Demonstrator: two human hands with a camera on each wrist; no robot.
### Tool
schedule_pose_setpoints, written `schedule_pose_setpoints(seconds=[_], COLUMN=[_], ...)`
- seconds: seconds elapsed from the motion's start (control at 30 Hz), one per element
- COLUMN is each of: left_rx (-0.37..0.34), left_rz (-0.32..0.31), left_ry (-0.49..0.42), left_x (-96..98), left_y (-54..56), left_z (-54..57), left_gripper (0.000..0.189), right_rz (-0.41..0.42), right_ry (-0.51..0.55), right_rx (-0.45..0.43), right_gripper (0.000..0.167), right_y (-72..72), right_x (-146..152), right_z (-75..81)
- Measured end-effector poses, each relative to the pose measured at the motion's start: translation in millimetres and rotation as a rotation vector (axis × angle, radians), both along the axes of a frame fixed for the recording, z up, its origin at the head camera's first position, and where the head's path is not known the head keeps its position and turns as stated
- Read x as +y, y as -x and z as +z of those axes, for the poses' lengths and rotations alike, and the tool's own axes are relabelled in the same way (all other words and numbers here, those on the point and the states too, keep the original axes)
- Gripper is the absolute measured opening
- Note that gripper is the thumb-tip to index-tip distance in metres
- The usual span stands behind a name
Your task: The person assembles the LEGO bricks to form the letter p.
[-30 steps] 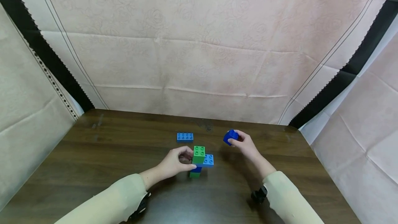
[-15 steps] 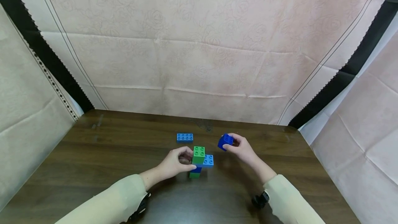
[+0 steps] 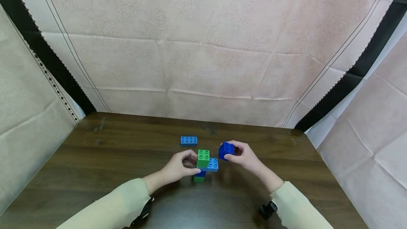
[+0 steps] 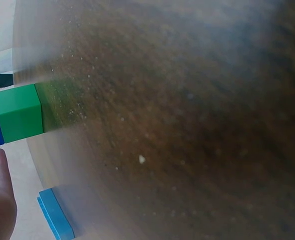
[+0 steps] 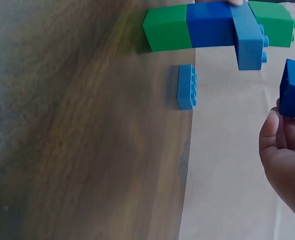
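Observation:
A stack of toy building bricks stands on the table, with a green brick [image 3: 199,179] lowest, a dark blue brick [image 5: 211,25] above it, then a light blue brick [image 3: 213,164] jutting out to the right, and a green brick [image 3: 203,158] on top. My left hand [image 3: 175,167] holds this stack from its left side, thumb in front. To the right of the top, my right hand [image 3: 246,155] pinches a loose dark blue brick [image 3: 225,150] between thumb and fingers. In the right wrist view that brick is apart from the stack.
Another light blue brick [image 3: 189,141] lies flat on the brown wooden table [image 3: 111,151], behind the stack. Pale cloth walls [image 3: 203,63] rise behind the table and at both sides.
My right hand has come left and nearer to me, carrying the dark blue brick toward the stack and turning it more upright. The left hand and the stack have stayed put.

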State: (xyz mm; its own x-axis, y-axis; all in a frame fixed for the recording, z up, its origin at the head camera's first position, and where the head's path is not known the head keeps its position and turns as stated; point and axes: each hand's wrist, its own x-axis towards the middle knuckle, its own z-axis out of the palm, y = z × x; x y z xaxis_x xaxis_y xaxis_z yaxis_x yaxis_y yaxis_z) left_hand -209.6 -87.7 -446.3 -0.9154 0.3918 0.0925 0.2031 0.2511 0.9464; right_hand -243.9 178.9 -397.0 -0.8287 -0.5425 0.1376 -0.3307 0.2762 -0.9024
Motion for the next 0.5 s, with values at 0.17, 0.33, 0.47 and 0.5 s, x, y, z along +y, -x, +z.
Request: schedule_pose_setpoints(seconds=[0.17,0.33,0.47,0.5], left_rx=[0.009,0.012,0.013,0.012], left_rz=[-0.001,0.005,0.008,0.008], left_ry=[0.013,0.031,0.039,0.038], left_x=[-0.4,-0.7,-0.2,0.0], left_y=[0.9,1.3,1.1,1.1], left_z=[-1.0,-1.1,-0.6,-0.7], left_gripper=[0.032,0.032,0.033,0.033], right_rz=[0.049,0.077,0.084,0.086], right_ry=[-0.006,-0.062,-0.100,-0.104], right_rx=[0.009,0.036,0.058,0.061], right_gripper=[0.036,0.037,0.034,0.034], right_y=[-5.0,-8.1,-8.6,-8.6], right_x=[-3.4,-5.9,-7.8,-8.3], right_z=[1.3,-0.7,-3.2,-3.6])
